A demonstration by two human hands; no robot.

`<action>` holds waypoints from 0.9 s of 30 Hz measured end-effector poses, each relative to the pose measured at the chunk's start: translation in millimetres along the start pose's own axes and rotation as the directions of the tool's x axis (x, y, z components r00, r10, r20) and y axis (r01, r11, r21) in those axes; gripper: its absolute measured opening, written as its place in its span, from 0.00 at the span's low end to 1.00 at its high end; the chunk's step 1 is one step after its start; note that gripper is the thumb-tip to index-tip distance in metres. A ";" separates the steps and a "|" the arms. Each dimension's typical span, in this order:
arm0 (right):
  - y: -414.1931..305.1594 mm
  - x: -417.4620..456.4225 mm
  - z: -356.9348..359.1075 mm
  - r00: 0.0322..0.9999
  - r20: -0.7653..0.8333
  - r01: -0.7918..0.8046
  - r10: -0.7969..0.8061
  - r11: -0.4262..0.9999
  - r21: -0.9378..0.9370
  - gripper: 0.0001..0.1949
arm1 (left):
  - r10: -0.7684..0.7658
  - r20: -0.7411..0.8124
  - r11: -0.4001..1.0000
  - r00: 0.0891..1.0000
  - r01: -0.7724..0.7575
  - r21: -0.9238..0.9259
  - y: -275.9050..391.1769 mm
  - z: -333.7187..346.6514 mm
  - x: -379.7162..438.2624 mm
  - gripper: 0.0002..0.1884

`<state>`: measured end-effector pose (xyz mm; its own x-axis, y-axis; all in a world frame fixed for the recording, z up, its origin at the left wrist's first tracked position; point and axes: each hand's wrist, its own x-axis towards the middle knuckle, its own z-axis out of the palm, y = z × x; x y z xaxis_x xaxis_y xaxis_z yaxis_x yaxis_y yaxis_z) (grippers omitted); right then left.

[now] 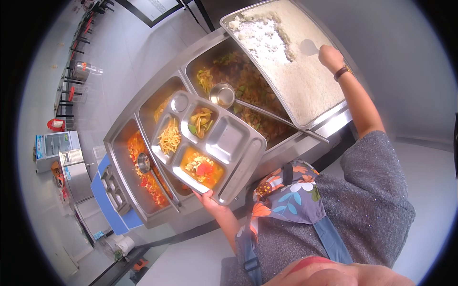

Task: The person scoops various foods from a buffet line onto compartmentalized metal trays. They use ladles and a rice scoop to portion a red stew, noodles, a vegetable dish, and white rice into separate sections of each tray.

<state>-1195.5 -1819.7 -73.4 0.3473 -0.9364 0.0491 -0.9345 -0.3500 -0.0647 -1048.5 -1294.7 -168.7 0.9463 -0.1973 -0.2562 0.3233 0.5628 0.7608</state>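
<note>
My left hand [211,203] grips the lower edge of a steel compartment tray [247,171], which is held over the serving counter. In its compartments lie yellow shreds [169,137], a vegetable dish with green pieces [201,123] and tomato with egg [203,168]; the large compartment and the small round one are bare. My right hand [331,58] is closed on the handle of a flat rice paddle [309,47], whose blade is at the surface of white rice [304,82] in a large steel pan. A hollow is dug in the rice at the pan's far left.
A long-handled ladle [222,95] rests across the pan of stewed vegetables [247,71]. Another ladle [144,163] lies in the tomato-and-egg pan [154,189]. Stacked compartment trays [115,189] stand on a blue surface [107,211] beyond the counter's left end.
</note>
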 end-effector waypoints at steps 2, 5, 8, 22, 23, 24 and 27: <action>-8.4 5.4 -10.2 0.997 -0.008 0.073 -0.073 0.996 -0.044 0.13 | -0.025 -0.005 1.000 1.000 0.025 -0.003 3.8 6.5 -0.3 0.45; -25.5 2.5 -18.9 0.986 0.054 0.163 -0.158 0.981 -0.110 0.13 | -0.049 -0.004 0.999 0.999 0.049 -0.006 7.4 8.5 0.3 0.45; -34.1 -1.8 -10.4 0.973 0.072 0.226 -0.219 0.966 -0.123 0.13 | -0.040 0.015 0.999 0.999 0.040 -0.003 3.2 -4.2 6.9 0.44; -85.6 -2.7 124.5 0.951 0.177 0.108 -0.254 0.807 0.581 0.09 | -0.004 0.116 0.999 0.993 0.010 -0.050 -8.2 -33.2 27.6 0.43; -99.5 -1.2 129.0 0.941 0.218 0.050 -0.260 0.742 0.669 0.09 | 0.005 0.098 0.998 0.995 0.001 -0.060 -6.0 -31.1 24.7 0.43; -115.8 0.4 132.1 0.926 0.257 -0.008 -0.276 0.667 0.745 0.10 | 0.014 0.083 0.999 0.996 -0.010 -0.052 -4.5 -31.5 22.0 0.43; -71.3 74.6 217.8 0.724 -0.246 0.668 -0.645 0.565 0.485 0.12 | -0.051 0.144 0.998 0.988 0.057 -0.037 -15.8 -16.9 30.9 0.43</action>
<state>-1086.0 -1869.7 -282.3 0.8347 -0.4461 0.3228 -0.2579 -0.8347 -0.4867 -1024.3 -1296.1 -198.7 0.9178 -0.3394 -0.2062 0.3768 0.5798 0.7224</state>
